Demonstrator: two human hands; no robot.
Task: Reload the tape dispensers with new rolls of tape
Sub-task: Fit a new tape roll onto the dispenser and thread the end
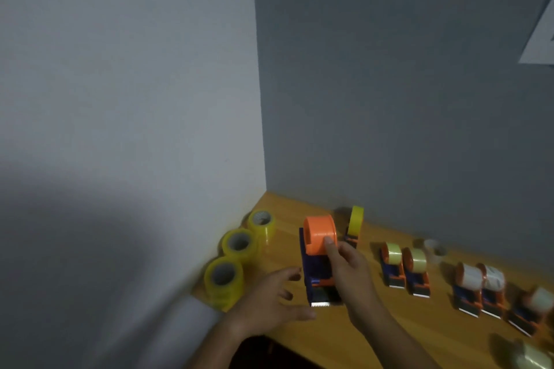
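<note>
Right now the tape dispenser (319,263) stands on the worktop (344,335) between both hands, its long axis running from the toothed blade near the person to the bare orange spool at the far end. The right hand (349,272) grips its right side, fingers (329,244) curled against the spool. The left hand (269,299) hovers just left, fingers spread, holding nothing, nearer the yellow tape rolls (236,252).

I see two bare forearms, with no sleeves in view. My left hand (269,302) and right hand (350,272) wear no gloves, rings or watch. The nails on my fingers (329,244) look short and plain, though blur softens them.
</note>
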